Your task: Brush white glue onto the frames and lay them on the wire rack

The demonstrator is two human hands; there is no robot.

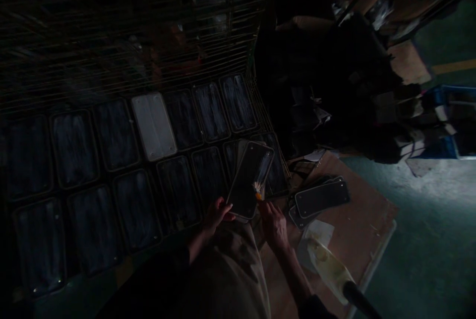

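The scene is very dark. My left hand [217, 214] grips the lower left edge of a dark rectangular panel [245, 172] with rounded corners and small corner holes. Whitish streaks mark its upper right side. In my right hand [274, 223] is a brush [258, 192] with an orange part and pale, frayed bristles, which appear to be at the panel's face. Beneath the held panel, more panels overlap. Rows of similar panels, many streaked white, spread to the left, among them one pale grey panel [154, 125].
A wire mesh rack [223, 63] rises behind the rows. To the right, several dark panels [323, 197] are stacked on a brown board [364, 215]. Nearby lies a yellowish translucent object [329, 269] with a black handle. Blue crates [446, 105] and dark clutter stand further back.
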